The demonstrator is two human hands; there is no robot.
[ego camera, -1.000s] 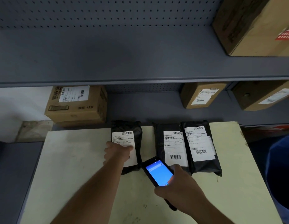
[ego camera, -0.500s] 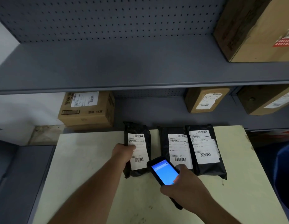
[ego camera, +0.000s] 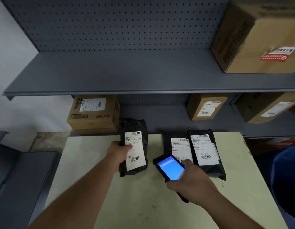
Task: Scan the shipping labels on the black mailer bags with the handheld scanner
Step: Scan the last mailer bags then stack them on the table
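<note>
1. A bare left hand (ego camera: 119, 152) clamps the left edge of a black plastic mailer bag with a white shipping label (ego camera: 134, 147), thumb pressed on the label, arm stretched toward 12 o'clock over a pale cream tabletop (ego camera: 87, 162). The bag appears raised at its far end; its long axis runs 12 to 6, label up.
2. At 3 o'clock from that bag, a bare right hand (ego camera: 191, 180) is wrapped round a black handheld scanner with a lit blue screen (ego camera: 170, 167), thumb on the screen's lower corner. Its nose points toward 11 o'clock, just beside the held bag's lower barcode; the right hand looks best placed to aim there.
3. Further right, two more labelled black mailer bags (ego camera: 203, 151) lie flat and overlapping, long axes 12 to 6, touching neither hand.
</note>
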